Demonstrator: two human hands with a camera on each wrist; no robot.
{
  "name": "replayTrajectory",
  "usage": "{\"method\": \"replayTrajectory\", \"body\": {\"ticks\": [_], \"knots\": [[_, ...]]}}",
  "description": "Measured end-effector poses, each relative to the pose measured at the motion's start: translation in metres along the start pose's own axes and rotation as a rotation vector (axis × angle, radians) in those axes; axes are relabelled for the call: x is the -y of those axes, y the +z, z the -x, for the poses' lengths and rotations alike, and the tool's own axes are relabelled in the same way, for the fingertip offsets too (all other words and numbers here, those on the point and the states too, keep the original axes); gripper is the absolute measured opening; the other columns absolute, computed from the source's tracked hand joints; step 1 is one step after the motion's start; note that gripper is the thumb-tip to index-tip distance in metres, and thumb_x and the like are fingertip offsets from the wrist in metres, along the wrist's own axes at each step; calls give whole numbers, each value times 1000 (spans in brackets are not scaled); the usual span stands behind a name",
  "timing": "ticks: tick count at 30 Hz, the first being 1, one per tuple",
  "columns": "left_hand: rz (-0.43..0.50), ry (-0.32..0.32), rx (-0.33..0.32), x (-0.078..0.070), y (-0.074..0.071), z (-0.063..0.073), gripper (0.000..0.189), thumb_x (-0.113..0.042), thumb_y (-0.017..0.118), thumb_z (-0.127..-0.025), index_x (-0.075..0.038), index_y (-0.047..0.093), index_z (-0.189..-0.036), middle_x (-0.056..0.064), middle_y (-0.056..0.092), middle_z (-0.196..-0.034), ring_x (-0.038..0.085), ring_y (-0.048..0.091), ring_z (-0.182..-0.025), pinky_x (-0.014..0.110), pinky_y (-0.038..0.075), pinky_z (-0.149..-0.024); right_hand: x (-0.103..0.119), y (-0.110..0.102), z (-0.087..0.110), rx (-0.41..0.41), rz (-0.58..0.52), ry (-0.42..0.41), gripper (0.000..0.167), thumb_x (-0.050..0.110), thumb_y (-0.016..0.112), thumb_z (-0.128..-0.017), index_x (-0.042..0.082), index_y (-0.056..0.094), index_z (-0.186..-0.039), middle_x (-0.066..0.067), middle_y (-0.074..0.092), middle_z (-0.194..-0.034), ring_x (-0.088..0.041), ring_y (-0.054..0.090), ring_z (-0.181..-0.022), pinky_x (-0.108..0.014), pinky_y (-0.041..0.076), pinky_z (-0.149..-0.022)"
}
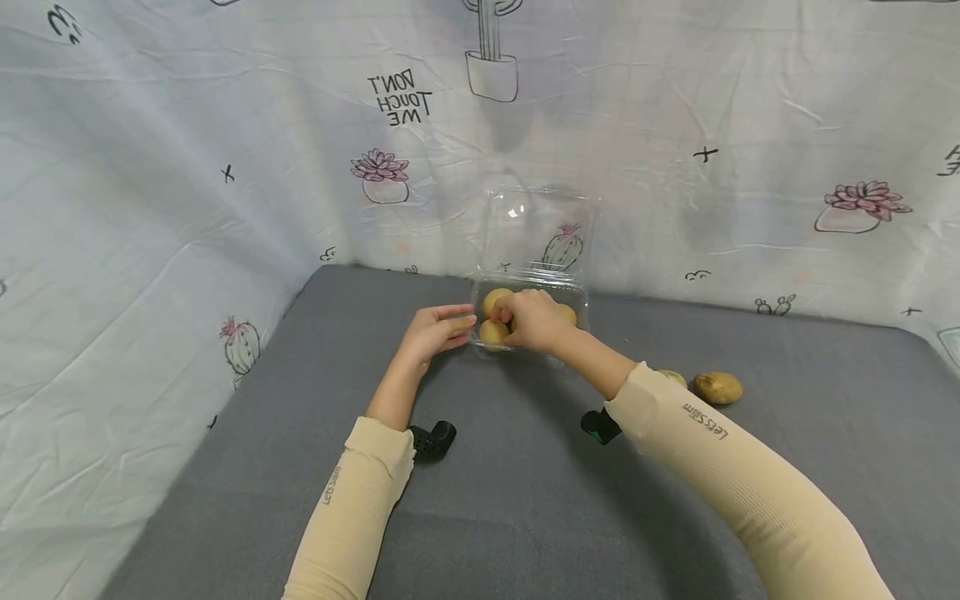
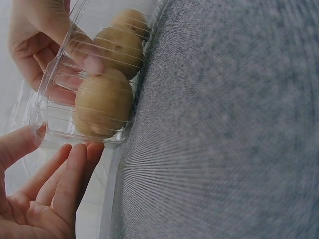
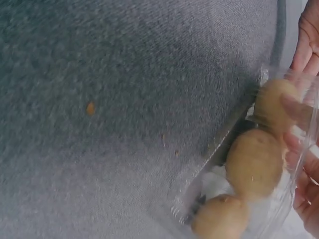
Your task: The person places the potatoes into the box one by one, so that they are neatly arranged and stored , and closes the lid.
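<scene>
A clear plastic clamshell box (image 1: 586, 310) stands at the back of the table, its lid (image 1: 525, 229) raised against the backdrop cloth. Several potatoes lie inside. Reaching over the front rim, my right hand (image 1: 536, 321) has its thumb and fingers around the front-left potato (image 2: 103, 104). In the right wrist view, another potato (image 3: 254, 162) sits beside that one, with a further potato (image 3: 222, 219) closer to the camera. My left hand (image 1: 438, 332) is at the box's left end, fingers extended, fingertips right at the outer wall and thumb at the rim.
Two more potatoes lie on the grey table to the right: a brownish potato (image 1: 717, 387) and a paler potato (image 1: 672, 377), partly hidden by the right sleeve (image 1: 705, 433). Small brown crumbs (image 3: 90, 108) dot the cloth. Printed cloth (image 1: 300, 125) hangs behind and left.
</scene>
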State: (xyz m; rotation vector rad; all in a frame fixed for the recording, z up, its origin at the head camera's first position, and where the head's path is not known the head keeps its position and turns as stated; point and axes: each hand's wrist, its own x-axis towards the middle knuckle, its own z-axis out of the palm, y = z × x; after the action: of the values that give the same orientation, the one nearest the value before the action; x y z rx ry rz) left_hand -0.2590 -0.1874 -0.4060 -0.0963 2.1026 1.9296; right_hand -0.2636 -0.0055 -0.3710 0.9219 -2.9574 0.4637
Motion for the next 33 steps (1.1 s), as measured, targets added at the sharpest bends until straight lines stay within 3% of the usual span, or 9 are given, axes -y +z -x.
{"method": "replayTrajectory", "body": {"ticks": [6,12,17,26,33], "knots": [[-4,-13,5,-2,1,0,37,-15,62,-89,-7,58,-126,12,58,-125,24,58,-110,29,52,-88,-6,-18,17,10,-144,9,26,18,72,-81,4,69,-102,-9,69,-97,-25,63,-90,-38,52,-78],[-26,-11,14,-5,-1,1,39,-16,61,-91,-8,56,-128,12,56,-126,24,57,-112,29,52,-89,-21,-54,47,74,-283,98,26,26,60,-91,7,67,-107,-8,67,-99,-22,61,-86,-37,52,-70],[-13,-25,17,-6,-1,0,39,-16,61,-90,-7,56,-128,13,56,-127,25,56,-112,30,51,-90,-39,-74,78,114,-241,164,29,29,59,-91,7,66,-108,-10,67,-102,-25,63,-90,-40,54,-74],[-15,-50,8,-9,2,0,39,-17,62,-90,-9,56,-128,12,57,-126,24,57,-111,29,52,-89,-81,-89,141,185,-163,232,37,32,61,-90,3,63,-112,-7,66,-99,-24,63,-88,-39,54,-73],[-24,-53,3,-10,2,0,39,-17,62,-90,-9,56,-127,11,57,-125,23,57,-111,29,52,-89,-102,-95,168,236,-145,249,35,31,63,-88,3,63,-109,-2,64,-95,-17,62,-82,-31,53,-66]]}}
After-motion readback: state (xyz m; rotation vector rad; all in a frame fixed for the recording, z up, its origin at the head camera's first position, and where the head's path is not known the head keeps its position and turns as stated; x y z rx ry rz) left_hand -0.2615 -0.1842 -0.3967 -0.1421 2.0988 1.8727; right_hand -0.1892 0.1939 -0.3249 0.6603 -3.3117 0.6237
